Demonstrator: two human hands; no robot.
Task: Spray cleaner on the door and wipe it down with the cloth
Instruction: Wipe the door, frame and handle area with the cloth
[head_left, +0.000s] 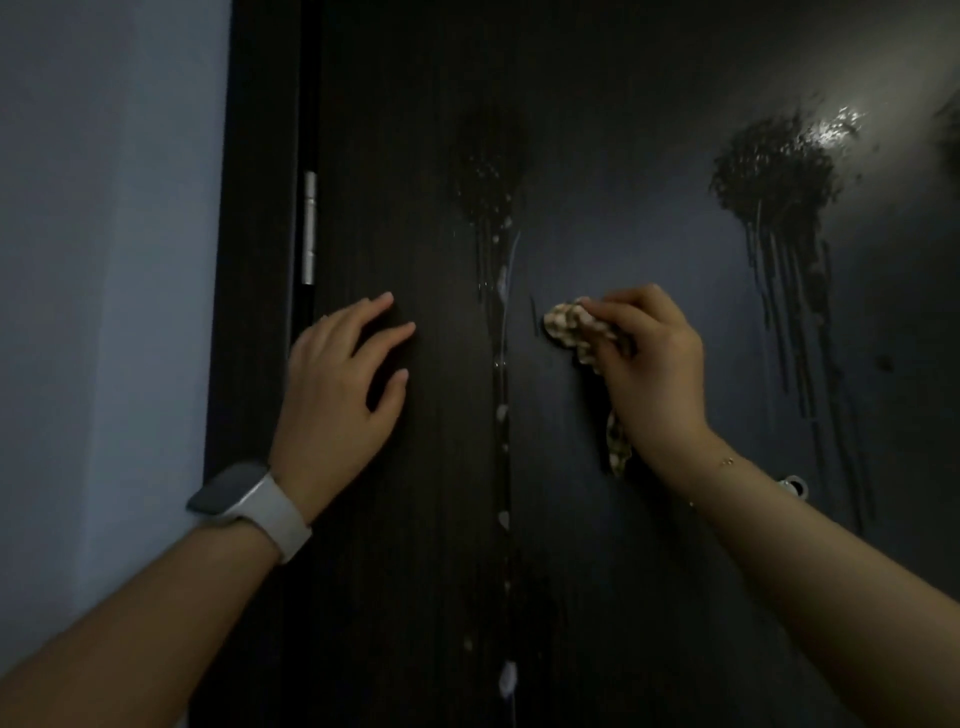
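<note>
The door is dark and fills most of the view; it stands upright, with its long axis vertical. Its surface is wet in two places. One patch of spray is at the upper right, with many thin runs going straight down from it. A second patch is near the middle, and from it one long drip line with small foam spots goes down almost to the bottom edge of the view.

At the left is a pale wall, and between it and the door is a dark frame with a silver hinge.

The left hand lies flat on the door, left of the drip line, with its fingers straight and a little spread. On this wrist is a watch with a white band.

The right hand grips the cloth, fingers curled round it, and presses it on the door just right of the drip line. The cloth is checked and crumpled; one end hangs down under the palm.
</note>
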